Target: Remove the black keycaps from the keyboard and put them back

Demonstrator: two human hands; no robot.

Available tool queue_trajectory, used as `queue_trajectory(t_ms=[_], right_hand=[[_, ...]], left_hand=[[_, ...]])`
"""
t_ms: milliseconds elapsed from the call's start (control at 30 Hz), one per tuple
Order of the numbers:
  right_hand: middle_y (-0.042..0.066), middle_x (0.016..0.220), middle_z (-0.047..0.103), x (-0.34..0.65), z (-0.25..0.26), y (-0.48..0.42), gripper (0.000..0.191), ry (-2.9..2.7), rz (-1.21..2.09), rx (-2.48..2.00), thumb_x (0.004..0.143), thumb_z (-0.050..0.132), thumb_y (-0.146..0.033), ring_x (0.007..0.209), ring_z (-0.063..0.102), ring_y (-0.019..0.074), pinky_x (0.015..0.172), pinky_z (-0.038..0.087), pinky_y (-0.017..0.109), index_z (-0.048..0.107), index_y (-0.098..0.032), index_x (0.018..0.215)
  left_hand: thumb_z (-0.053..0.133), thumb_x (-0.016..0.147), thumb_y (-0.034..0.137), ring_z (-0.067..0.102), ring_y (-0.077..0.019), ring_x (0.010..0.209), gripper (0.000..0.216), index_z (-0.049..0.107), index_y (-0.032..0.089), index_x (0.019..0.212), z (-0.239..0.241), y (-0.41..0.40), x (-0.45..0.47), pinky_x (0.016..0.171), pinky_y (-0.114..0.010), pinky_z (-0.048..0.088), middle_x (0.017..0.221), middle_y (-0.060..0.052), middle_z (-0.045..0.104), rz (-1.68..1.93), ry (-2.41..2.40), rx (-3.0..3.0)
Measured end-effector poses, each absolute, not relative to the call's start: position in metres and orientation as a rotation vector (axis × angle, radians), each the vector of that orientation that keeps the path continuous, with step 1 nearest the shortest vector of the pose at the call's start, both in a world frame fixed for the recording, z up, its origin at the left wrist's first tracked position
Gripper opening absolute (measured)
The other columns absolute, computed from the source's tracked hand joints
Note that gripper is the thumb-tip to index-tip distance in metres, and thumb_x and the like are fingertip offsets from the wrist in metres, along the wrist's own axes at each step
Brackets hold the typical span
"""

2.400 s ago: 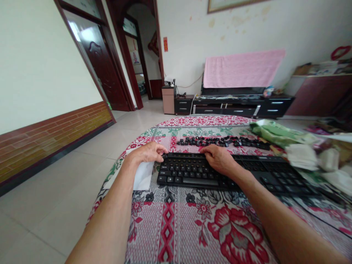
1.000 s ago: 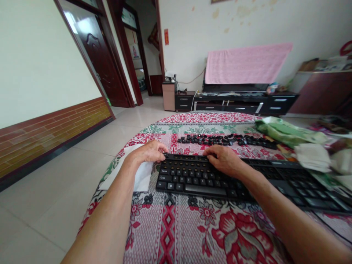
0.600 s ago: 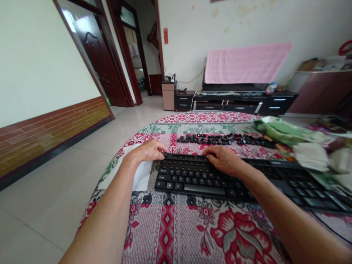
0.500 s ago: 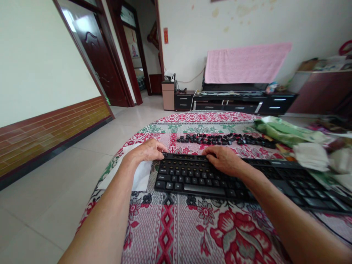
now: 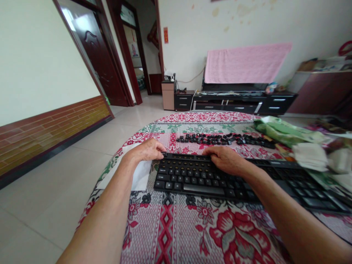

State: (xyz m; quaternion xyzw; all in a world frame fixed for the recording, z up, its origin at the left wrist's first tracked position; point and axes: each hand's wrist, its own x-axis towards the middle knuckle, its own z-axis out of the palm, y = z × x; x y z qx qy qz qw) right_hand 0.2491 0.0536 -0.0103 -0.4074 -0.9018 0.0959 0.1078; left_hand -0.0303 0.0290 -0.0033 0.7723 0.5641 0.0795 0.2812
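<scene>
Person's two hands at a black keyboard (image 5: 196,179) on a desk (image 5: 225,118) covered by a red, grey and green floral cloth (image 5: 203,229). The keyboard, taken here as landmark, lies flat with its space bar (image 5: 203,189) along the near edge; capped keys fill its near rows, while its far rows show exposed sockets with small yellowish centres. The left hand (image 5: 150,149) reaches over the keyboard's left end, its fingers (image 5: 160,147) bent together at the far left corner; that corner lies directly beneath the fingertips, in contact with them. Whether they pinch a single key there or only press cannot be told. The right hand (image 5: 225,160) lies palm down across the keyboard's far rows, index finger extended along the far edge and the others curled beneath; the keyboard is under these fingers, and any small part within them is hidden from view. Loose black keycaps (image 5: 220,139) form a long band beyond the keyboard's far edge, well within the cloth. A white sheet (image 5: 141,176) lies just beside its left end, partly under the left forearm. Beyond its far right part are a crumpled green bag (image 5: 288,130) and a folded white cloth (image 5: 310,156). A dark cable (image 5: 327,225) runs on its near right side.
</scene>
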Motion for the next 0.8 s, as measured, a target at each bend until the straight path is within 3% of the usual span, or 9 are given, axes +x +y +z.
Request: queue_trajectory(t_ms=[567, 800], right_hand=[[0.001, 0.078, 0.061, 0.2554, -0.0091, 0.0558, 0.032, -2.676, 0.36, -1.138, 0.064, 0.035, -0.009, 0.071, 0.052, 0.0118, 0.067, 0.036, 0.021, 0.059, -0.02, 0.081], [0.001, 0.077, 0.061, 0.2541, -0.0092, 0.0563, 0.03, -2.676, 0.318, -1.198, 0.064, 0.036, -0.01, 0.072, 0.052, 0.0127, 0.066, 0.037, 0.022, 0.059, -0.02, 0.08]], left_hand=[[0.047, 0.054, 0.02, 0.041, -0.0106, 0.059, 0.03, 0.06, 0.016, 0.081, 0.0048, 0.0243, -0.0228, 0.056, -0.022, 0.028, 0.062, 0.004, 0.054, 0.217, 1.594, 2.034], [0.047, 0.056, 0.022, 0.041, -0.0094, 0.058, 0.028, 0.059, 0.016, 0.081, 0.0011, 0.0271, -0.0254, 0.054, -0.02, 0.029, 0.068, 0.003, 0.055, 0.196, 1.579, 2.067]])
